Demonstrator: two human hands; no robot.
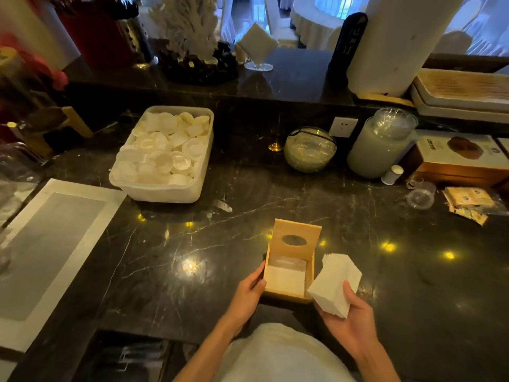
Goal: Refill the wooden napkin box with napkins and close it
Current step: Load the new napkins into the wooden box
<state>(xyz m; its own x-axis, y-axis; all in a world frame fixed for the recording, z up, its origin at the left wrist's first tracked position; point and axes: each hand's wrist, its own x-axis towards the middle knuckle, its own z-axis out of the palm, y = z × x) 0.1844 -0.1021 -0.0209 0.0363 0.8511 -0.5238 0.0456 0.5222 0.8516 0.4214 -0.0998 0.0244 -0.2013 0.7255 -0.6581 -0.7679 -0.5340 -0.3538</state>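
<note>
A dark marble worktop (192, 257) seen from above, as the person working at it sees it. At the far left lies a flat grey board with a white border (52, 252). Behind and to its right sits a white plastic tub (154, 193) heaped with small pale discs. Near the lower middle stands the wooden napkin box (289, 292), its hinged lid (296, 239) tipped up and back, showing an oval slot; inside, a low layer of white napkins covers part of the floor, leaving plenty of room. The left hand (249, 288) rests flat against the box's left wall, fingers loosely curled, steadying it rather than gripping anything. Just right of the box, the right hand (345, 314) has its grip closed around a thick stack of white napkins (334, 285), held tilted above the worktop and almost touching the box's right wall. Further right and back stand a glass bowl (309, 148), a tall lidded jar (381, 144) and a carton (460, 158). The refill step appears to be in hand: next, the stack probably needs squaring to the opening and lowering in flat, then the lid swung down.
</note>
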